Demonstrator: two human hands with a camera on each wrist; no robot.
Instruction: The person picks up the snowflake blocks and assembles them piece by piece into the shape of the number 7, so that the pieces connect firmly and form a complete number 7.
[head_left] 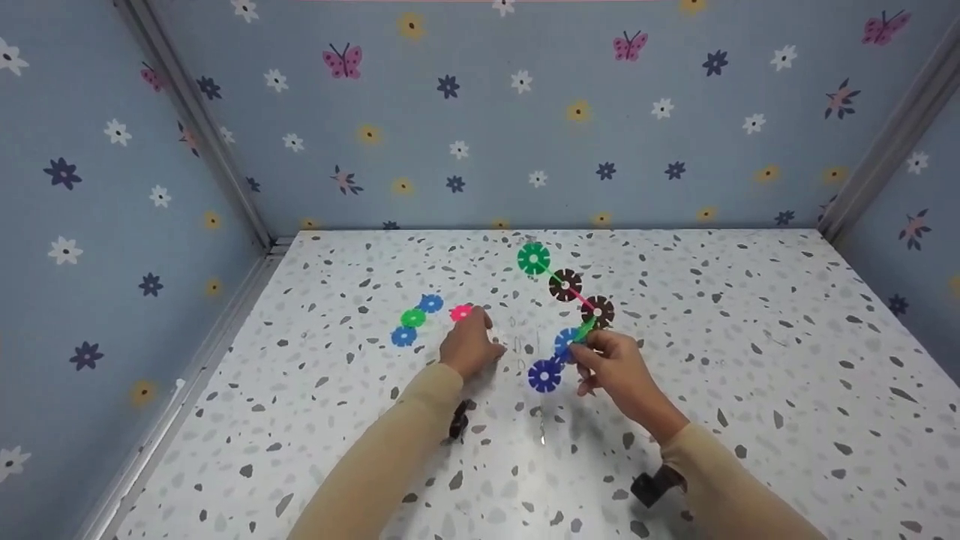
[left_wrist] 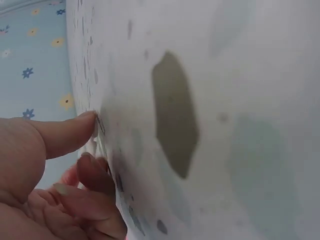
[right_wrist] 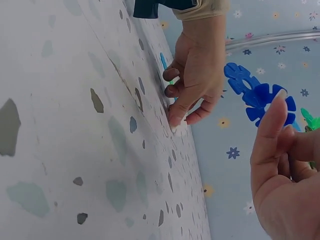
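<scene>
My right hand [head_left: 616, 369] pinches a blue disc [head_left: 566, 342] in a chain of slotted plastic snowflake discs. A dark blue disc [head_left: 544, 376] forms the near end, and a green disc [head_left: 533, 259] the far end. Between them are brown discs [head_left: 597, 312] and edge-on pink and green ones. The right wrist view shows the thumb against a blue disc [right_wrist: 262, 105]. My left hand [head_left: 471, 346] is low at the tabletop, its thumb and fingertips pinching a small white piece [right_wrist: 180, 128]. A pink disc [head_left: 460, 312] lies just beyond that hand, partly hidden by it.
Left of my left hand lies a short row of discs: a blue one [head_left: 430, 303], a green one [head_left: 413, 319] and another blue one [head_left: 403, 336]. The speckled white table [head_left: 787, 390] ends at flower-patterned walls [head_left: 495, 112] behind and at both sides.
</scene>
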